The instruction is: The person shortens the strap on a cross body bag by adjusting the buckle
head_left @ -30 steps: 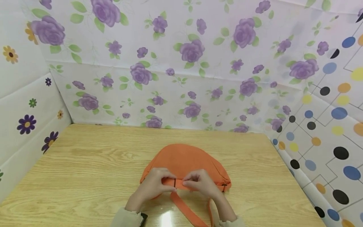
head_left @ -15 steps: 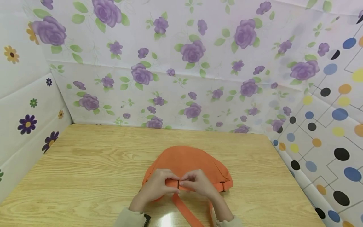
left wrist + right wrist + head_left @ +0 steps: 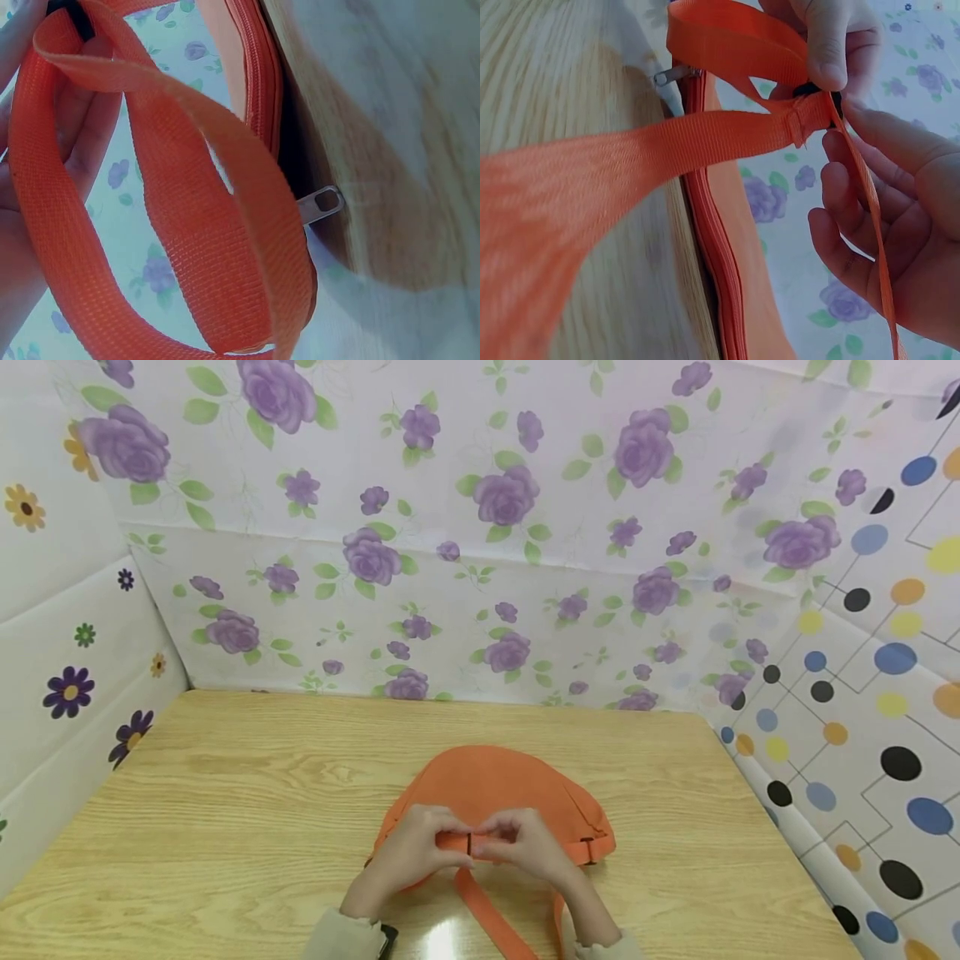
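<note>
An orange waist bag (image 3: 487, 783) with a curved top rests on the table in the head view. At its near edge my left hand (image 3: 416, 845) pinches the orange webbing strap (image 3: 491, 914) at a black slider buckle (image 3: 469, 845). My right hand (image 3: 528, 847) meets it from the other side, thumb and forefinger pinching the strap right at that buckle. Seen from the right wrist, the strap loops up beside the buckle (image 3: 808, 89), which the fingers partly cover. A long strap loop (image 3: 225, 255) hangs across the left wrist view.
Wood-grain table (image 3: 262, 777) lies around the bag. Floral sheeting (image 3: 450, 610) stands behind it, with a dotted sheet (image 3: 862, 777) at the right. A second slider (image 3: 588, 850) sits at the bag's right end. A metal zipper pull (image 3: 322, 205) sticks out from the bag.
Both hands and the bag have shifted slightly. My right fingertips have come closer to the buckle and now meet the left hand there, with the strap still held.
</note>
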Demonstrator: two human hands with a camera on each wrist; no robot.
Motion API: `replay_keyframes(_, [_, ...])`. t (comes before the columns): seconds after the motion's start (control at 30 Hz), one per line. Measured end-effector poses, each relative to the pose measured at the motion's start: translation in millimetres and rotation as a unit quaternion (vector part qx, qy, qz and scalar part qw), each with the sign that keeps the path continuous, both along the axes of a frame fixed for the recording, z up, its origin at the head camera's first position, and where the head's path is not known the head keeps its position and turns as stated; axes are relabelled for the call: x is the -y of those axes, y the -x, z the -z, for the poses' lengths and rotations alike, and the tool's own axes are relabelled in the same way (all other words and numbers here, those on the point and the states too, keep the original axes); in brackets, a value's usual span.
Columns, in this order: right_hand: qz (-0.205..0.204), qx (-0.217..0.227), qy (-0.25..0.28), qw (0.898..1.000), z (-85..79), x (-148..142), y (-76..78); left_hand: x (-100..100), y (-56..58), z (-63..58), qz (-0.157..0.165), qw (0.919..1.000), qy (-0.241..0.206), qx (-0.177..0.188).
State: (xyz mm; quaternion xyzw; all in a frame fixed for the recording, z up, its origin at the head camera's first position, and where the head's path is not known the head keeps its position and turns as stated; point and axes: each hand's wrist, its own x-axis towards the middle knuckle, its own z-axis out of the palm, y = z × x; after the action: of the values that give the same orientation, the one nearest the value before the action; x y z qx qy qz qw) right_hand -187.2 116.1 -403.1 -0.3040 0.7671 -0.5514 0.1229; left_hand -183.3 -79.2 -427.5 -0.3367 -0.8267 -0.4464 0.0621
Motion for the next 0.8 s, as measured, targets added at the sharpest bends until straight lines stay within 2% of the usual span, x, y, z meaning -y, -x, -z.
replay_keyframes(0.23, [0.007,-0.045,-0.035,0.998,16.2,-11,4.4,1,0.9,1.2,-0.005,0.9999,-0.001,-0.015])
replay_keyframes(0.37, [0.01,-0.086,-0.072,0.994,24.6,-20,8.3,2,1.6,1.8,-0.004,0.9996,-0.007,-0.027])
replay_keyframes(0.47, [0.005,-0.115,-0.084,0.99,27.0,-25,9.6,3,1.8,1.9,-0.003,0.9997,-0.011,-0.023])
replay_keyframes(0.7, [-0.004,-0.123,-0.064,0.99,27.1,-28,9.6,6,1.7,1.7,-0.001,0.9998,-0.015,-0.011])
replay_keyframes(0.8, [-0.008,-0.14,-0.057,0.988,27.0,-28,9.5,7,1.5,2.1,0.0,0.9998,-0.016,-0.015])
